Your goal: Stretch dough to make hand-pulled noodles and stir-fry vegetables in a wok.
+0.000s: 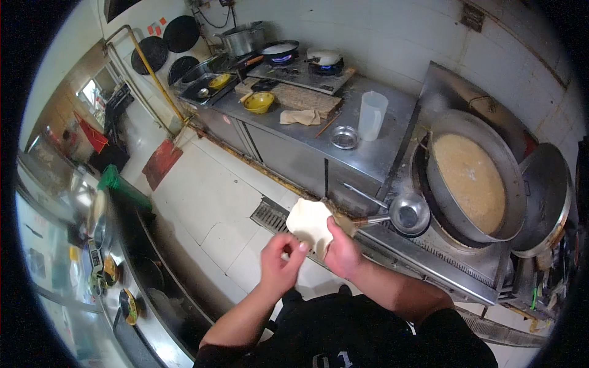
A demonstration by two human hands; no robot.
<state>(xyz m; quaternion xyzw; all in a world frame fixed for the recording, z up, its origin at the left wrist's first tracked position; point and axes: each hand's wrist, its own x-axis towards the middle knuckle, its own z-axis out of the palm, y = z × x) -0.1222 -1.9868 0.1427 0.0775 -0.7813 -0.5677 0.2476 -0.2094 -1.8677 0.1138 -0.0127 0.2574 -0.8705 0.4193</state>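
A pale, thin, floppy sheet (309, 223) with a wavy edge is in my right hand (343, 253). My right thumb presses over its near edge, and the fingers lie hidden behind it; whether it is dough is hard to tell. My left hand (281, 262) is beside the sheet's lower left edge, slightly blurred. Its fingers are curled, with thumb and forefinger close together; contact with the sheet cannot be made out. Both hands are above the tiled floor, in front of the steel counter.
At right, a large wok (511, 184) holds tan, cloudy liquid; a steel ladle (409, 214) rests beside it. The counter bears a plastic jug (372, 115), metal bowl (344, 137), yellow bowl (258, 102) and folded cloth (300, 117). Behind, pans stand over lit burners (281, 59). A floor drain (269, 215) lies below.
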